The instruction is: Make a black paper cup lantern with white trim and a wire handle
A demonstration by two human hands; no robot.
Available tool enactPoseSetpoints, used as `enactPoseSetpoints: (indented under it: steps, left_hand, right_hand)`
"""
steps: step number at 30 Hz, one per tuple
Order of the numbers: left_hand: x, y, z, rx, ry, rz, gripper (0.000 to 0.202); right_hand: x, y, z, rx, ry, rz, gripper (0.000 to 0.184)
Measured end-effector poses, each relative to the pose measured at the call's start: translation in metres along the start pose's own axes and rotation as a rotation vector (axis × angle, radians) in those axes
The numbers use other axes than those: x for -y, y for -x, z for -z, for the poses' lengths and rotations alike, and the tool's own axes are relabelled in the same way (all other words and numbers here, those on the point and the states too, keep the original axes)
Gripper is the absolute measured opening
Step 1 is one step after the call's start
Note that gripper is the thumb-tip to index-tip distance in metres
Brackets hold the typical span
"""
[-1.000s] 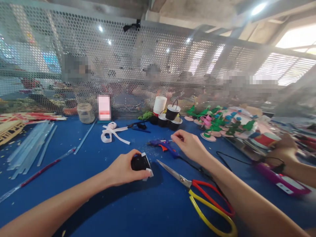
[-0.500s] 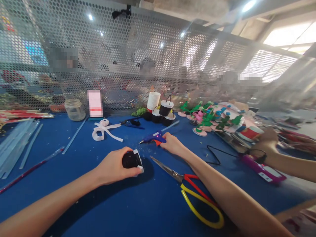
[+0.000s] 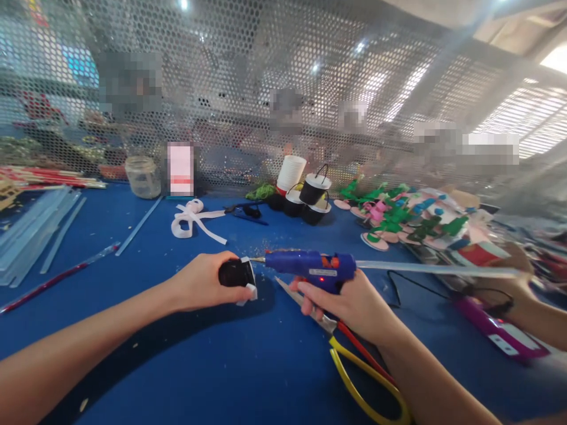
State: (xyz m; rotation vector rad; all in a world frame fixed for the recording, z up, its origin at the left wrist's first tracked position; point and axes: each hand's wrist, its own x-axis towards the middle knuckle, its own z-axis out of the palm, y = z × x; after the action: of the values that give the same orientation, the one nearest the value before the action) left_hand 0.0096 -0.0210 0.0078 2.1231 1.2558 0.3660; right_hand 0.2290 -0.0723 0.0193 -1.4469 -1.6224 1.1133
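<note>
Translucent glue sticks (image 3: 39, 230) lie far left on the blue tabletop (image 3: 248, 366). Rightward, the left hand (image 3: 199, 283) grips a small black rounded piece with white edging (image 3: 233, 273), white side facing right. The blue plastic glue gun (image 3: 305, 260) has just left the table; its nozzle now points at that edging, contact unclear, so piece and tool meet. The right hand (image 3: 349, 301) wraps its handle, above red-and-yellow-handled metal scissors (image 3: 328, 323).
</note>
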Motion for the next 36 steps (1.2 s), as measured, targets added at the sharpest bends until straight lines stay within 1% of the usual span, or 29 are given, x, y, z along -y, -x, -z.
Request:
enactPoseSetpoints:
  steps: [2,5,8,12,17,21,23,26,29,30,36]
  left_hand:
    - [0.001,-0.001,0.001,0.012,-0.001,0.036,0.051]
    - [0.002,-0.003,0.002,0.038,0.014,0.048,0.051]
    - [0.003,-0.005,0.003,0.051,0.02,0.05,0.052]
    - [0.005,-0.005,0.004,0.067,0.048,0.066,0.052]
    - [0.007,-0.006,0.005,0.091,0.078,0.064,0.051]
    - [0.008,-0.006,0.005,0.096,0.082,0.062,0.05]
    - [0.008,-0.006,0.005,0.103,0.082,0.069,0.05]
    - [0.006,-0.006,0.005,0.094,0.074,0.066,0.051]
    - [0.003,-0.004,0.005,0.081,0.051,0.048,0.051]
    - [0.002,-0.004,0.005,0.071,0.032,0.039,0.051]
    - [-0.002,-0.002,0.002,-0.036,-0.165,-0.061,0.05]
  right_hand:
    - [-0.003,0.002,-0.001,0.001,0.035,-0.036,0.021]
    - [-0.006,0.004,-0.001,-0.007,0.09,-0.061,0.018]
    - [-0.003,0.005,-0.001,-0.048,0.144,-0.038,0.021]
    - [-0.001,0.005,-0.001,-0.023,0.154,-0.032,0.021]
    - [-0.007,0.003,-0.002,-0.05,0.127,-0.037,0.017]
    - [-0.011,0.005,-0.003,-0.05,0.155,0.008,0.014]
    - [-0.011,0.005,-0.002,-0.049,0.175,0.026,0.015]
    - [-0.007,0.005,0.005,0.011,0.208,0.059,0.013]
    - [-0.003,0.004,0.012,0.105,0.293,0.131,0.013]
    - [-0.002,0.004,0.013,0.116,0.325,0.15,0.015]
    - [-0.002,0.003,0.013,0.081,0.428,0.162,0.016]
